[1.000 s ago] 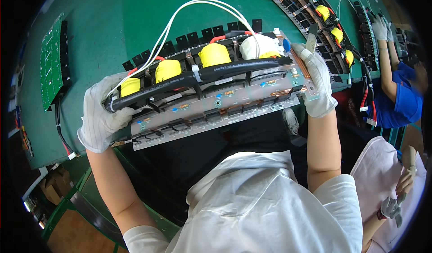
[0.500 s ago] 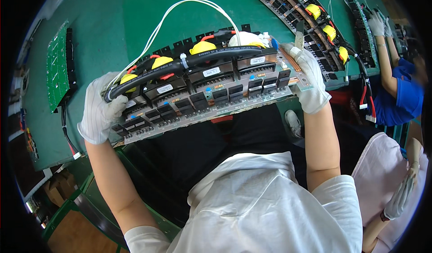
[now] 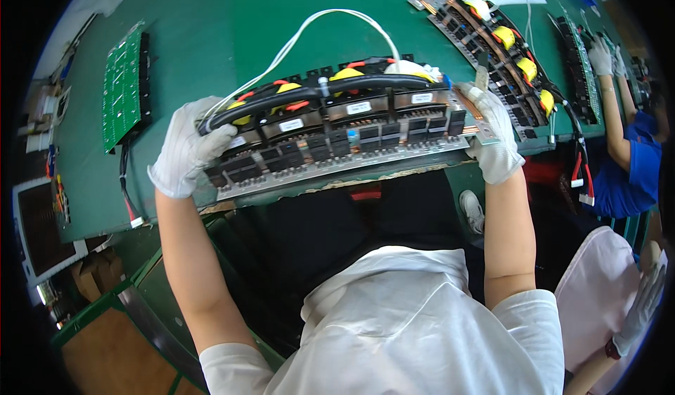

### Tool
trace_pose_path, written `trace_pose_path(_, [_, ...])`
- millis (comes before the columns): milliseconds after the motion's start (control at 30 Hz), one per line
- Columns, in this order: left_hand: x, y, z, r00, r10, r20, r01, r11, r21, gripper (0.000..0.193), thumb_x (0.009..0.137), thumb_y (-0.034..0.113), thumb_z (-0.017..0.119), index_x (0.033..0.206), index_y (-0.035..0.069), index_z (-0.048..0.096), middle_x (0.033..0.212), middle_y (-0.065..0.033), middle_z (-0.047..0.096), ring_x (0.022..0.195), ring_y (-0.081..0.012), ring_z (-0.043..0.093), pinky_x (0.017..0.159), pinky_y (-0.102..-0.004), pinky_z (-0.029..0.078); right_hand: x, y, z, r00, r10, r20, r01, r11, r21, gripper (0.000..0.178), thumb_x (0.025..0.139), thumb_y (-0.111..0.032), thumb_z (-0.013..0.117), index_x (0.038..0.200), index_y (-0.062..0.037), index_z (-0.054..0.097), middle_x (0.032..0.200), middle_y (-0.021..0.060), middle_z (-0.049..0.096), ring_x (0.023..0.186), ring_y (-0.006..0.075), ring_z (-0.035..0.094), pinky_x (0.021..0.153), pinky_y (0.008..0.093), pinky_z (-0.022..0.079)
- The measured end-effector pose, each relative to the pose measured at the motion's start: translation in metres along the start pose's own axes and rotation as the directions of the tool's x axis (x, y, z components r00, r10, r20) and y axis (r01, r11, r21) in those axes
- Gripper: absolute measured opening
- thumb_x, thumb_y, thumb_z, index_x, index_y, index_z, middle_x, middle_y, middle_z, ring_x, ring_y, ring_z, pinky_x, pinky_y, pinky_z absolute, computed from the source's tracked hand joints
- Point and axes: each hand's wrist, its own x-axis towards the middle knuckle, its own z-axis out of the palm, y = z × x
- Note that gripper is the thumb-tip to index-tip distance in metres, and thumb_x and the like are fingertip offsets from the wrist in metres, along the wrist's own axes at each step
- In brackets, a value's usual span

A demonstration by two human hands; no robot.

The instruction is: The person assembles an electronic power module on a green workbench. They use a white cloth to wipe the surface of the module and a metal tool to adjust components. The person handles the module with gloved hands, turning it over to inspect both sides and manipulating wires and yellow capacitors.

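Note:
A long circuit board (image 3: 351, 163) spans the space between my two gloved hands at the table's near edge. Rows of black components, copper strips, yellow-wrapped parts and a thick black cable (image 3: 316, 93) cover it. My left hand (image 3: 188, 145), in a white glove, is closed round the board's left end, its thumb over the front. At the right end, my right hand (image 3: 498, 138), also gloved, grips the board. A narrow, dark-tipped tool (image 3: 481, 77) sticks up by the right thumb; its kind is unclear. White wires (image 3: 337, 14) arch above the board.
Another copper-striped board (image 3: 492, 61) lies at the back right of the green table (image 3: 190, 50), with connector leads (image 3: 582, 177) over the edge. On the left stands a green board (image 3: 126, 89). At right, a co-worker's gloved hands (image 3: 603, 56) touch another board; another gloved hand (image 3: 641, 303) shows below.
The held board has tipped so that its lower face looks narrower. The view has shifted, and hands and board sit slightly further right in it. Both hands keep their grip.

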Motion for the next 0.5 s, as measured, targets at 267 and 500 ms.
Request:
trace_pose_path(267, [-0.003, -0.001, -0.001, 0.997, -0.070, 0.012, 0.071, 0.996, -0.053, 0.050, 0.071, 0.039, 0.069, 0.091, -0.007, 0.063, 0.058, -0.0077, 0.054, 0.051, -0.0146, 0.052, 0.052, -0.0290, 0.042, -0.002, -0.004, 0.007, 1.000, 0.024, 0.015, -0.024, 1.000, 0.005, 0.028, 0.091, -0.032, 0.053, 0.095, -0.0049, 0.063, 0.071, 0.0015, 0.058, 0.052, 0.0085, 0.051, 0.040, 0.0234, 0.036])
trace_pose_path(500, [0.002, 0.004, -0.003, 0.995, -0.083, 0.061, 0.084, 0.996, -0.019, 0.055, 0.072, 0.047, 0.062, 0.091, -0.004, 0.063, 0.060, -0.0077, 0.053, 0.054, -0.0167, 0.048, 0.055, -0.0318, 0.041, -0.001, 0.000, 0.004, 0.998, 0.069, -0.005, -0.068, 0.987, 0.146, 0.026, 0.089, -0.032, 0.060, 0.093, -0.0065, 0.062, 0.069, -0.0009, 0.054, 0.049, 0.0078, 0.044, 0.043, 0.0237, 0.033])
